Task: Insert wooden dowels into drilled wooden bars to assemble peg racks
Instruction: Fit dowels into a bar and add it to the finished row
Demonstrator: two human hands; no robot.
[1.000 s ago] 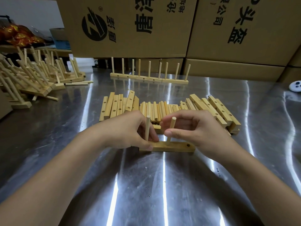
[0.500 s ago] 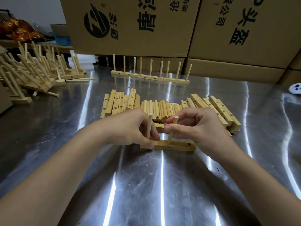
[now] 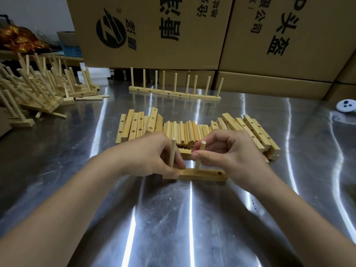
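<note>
A short drilled wooden bar (image 3: 204, 174) lies flat on the steel table (image 3: 173, 218) in front of me. Two dowels stand upright in it. My left hand (image 3: 150, 157) holds the bar's left end, thumb along its front, and its fingers curl around the left dowel (image 3: 172, 151). My right hand (image 3: 229, 151) pinches the middle dowel (image 3: 199, 158) between thumb and forefinger. An empty hole (image 3: 219, 173) shows at the bar's right end. Behind my hands lie loose dowels (image 3: 185, 132) between two stacks of drilled bars (image 3: 136, 126), (image 3: 254, 132).
Finished peg racks (image 3: 173, 91) stand in a row at the back. A heap of more racks (image 3: 38, 89) fills the left side. Large cardboard boxes (image 3: 192, 31) wall off the rear. A small white round object (image 3: 345, 106) sits at the far right.
The middle dowel has gone a little deeper into the bar under my right hand's pinch. My left hand has kept its hold on the bar's left end.
</note>
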